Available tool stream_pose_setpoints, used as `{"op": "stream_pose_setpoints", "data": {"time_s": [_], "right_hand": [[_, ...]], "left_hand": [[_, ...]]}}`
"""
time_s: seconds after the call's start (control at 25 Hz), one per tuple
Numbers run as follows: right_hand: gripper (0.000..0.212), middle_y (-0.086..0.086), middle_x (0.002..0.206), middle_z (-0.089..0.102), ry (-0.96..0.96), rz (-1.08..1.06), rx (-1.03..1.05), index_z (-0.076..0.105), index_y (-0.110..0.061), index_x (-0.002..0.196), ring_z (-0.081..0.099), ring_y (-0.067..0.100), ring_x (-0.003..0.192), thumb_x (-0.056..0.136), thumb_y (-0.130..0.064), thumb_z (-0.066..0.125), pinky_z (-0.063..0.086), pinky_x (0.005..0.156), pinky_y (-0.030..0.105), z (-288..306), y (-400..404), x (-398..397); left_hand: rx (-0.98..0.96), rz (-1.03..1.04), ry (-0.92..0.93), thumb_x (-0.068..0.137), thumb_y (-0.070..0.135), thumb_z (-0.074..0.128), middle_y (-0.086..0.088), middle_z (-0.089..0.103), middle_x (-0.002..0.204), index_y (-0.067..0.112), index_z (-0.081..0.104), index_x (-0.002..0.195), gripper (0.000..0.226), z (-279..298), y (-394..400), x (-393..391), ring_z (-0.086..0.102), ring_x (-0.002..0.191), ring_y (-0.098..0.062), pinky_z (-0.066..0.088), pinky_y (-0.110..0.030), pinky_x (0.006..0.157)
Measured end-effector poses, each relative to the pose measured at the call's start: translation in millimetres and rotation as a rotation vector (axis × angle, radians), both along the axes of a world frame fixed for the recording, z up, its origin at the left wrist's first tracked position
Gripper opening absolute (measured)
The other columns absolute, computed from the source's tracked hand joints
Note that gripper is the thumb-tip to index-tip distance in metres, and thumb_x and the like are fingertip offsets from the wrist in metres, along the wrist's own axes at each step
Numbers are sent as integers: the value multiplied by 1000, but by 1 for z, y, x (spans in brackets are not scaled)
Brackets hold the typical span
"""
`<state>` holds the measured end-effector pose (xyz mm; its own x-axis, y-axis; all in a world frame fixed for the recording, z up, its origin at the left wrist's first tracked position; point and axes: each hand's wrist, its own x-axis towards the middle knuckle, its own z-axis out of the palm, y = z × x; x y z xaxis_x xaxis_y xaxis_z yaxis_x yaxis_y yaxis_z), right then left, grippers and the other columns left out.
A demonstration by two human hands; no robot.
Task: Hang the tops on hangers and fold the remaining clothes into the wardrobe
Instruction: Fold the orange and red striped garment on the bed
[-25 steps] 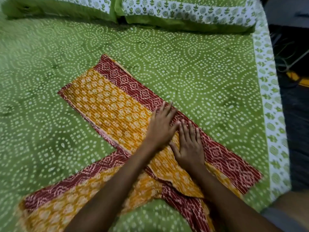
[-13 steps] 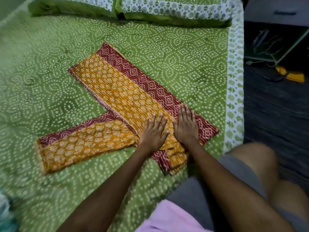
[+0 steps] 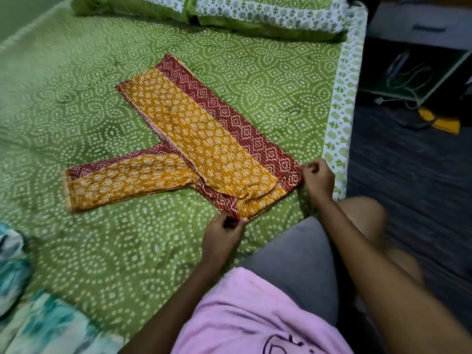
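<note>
The yellow and maroon printed garment lies flat on the bed, folded lengthwise, running from the middle of the bed towards its right edge near me. One part sticks out sideways from it towards the left edge. My left hand pinches the near corner of the garment's end between thumb and fingers. My right hand pinches the other corner of that same end, close beside the white printed border along the right edge of the bed. Both hands are curled on the cloth and well apart from each other. Two pillows in matching green and white lie along the far edge. A blue-green and white cloth sits at the near left corner. My pink top and grey shorts show below.
</note>
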<state>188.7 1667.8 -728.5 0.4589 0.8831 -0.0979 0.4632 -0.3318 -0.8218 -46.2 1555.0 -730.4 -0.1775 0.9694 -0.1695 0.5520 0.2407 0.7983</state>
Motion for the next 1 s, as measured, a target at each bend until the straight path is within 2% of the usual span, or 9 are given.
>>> {"op": "stream_pose_setpoints", "data": {"time_s": [0.2,0.32,0.44,0.52,0.64,0.72,0.8,0.92,1.0], "right_hand": [[21,6,77,60,144,-139,-40,53,-14,71,58,24,72,82,-26,67,46,66,32,1,-3,4],[34,3,59,59,238,-146,-143,56,-14,60,52,14,48,83,-36,68,42,54,27,3,-10,5],[30,1,55,59,307,-14,-141,59,-13,60,43,2,33,83,-30,69,38,43,20,11,-12,2],[27,1,55,56,320,-12,-53,60,-13,61,43,4,37,86,-23,67,37,42,19,12,-11,2],[30,2,54,53,219,-84,-63,57,-13,57,44,14,49,85,-20,67,37,54,26,8,-9,5],[33,2,54,50,83,-29,-199,53,-12,55,43,15,52,83,-21,68,33,53,25,8,-13,6],[26,3,61,52,-65,-56,-256,56,-9,63,45,18,57,83,-21,67,31,52,26,14,-16,3],[11,6,82,55,-325,-72,-54,58,-6,90,48,18,73,85,-15,63,31,56,23,30,-21,-19],[10,4,88,53,-374,135,74,57,-7,94,48,15,80,87,-13,61,30,56,20,35,-22,-43]], "left_hand": [[-152,192,-51,77,46,71,3,66,65,20,60,68,30,1,13,5,63,64,-19,50,-31,60],[-248,177,-43,80,47,68,1,60,52,13,62,60,40,4,13,1,50,44,-13,35,-22,48],[-188,251,-285,86,31,67,2,55,47,13,62,58,33,6,5,6,39,37,-8,28,-23,45],[-82,303,-458,88,18,64,4,52,49,13,59,63,26,10,-1,10,39,41,-6,29,-21,44],[-116,140,-361,87,9,63,2,53,52,14,55,63,26,4,-10,9,43,41,-1,35,-20,45],[-237,15,-201,88,10,63,-1,56,52,14,53,62,28,-1,-10,4,43,34,0,35,-20,43],[-319,-49,-146,89,12,61,-3,59,53,15,52,63,28,-3,-1,-1,43,31,-2,34,-20,42],[-377,-64,-236,90,11,60,-5,61,56,13,53,66,24,3,4,-2,45,33,-7,36,-19,38],[-361,41,-339,89,13,63,-6,61,58,11,58,70,19,4,1,-2,43,33,-8,33,-18,36]]}}
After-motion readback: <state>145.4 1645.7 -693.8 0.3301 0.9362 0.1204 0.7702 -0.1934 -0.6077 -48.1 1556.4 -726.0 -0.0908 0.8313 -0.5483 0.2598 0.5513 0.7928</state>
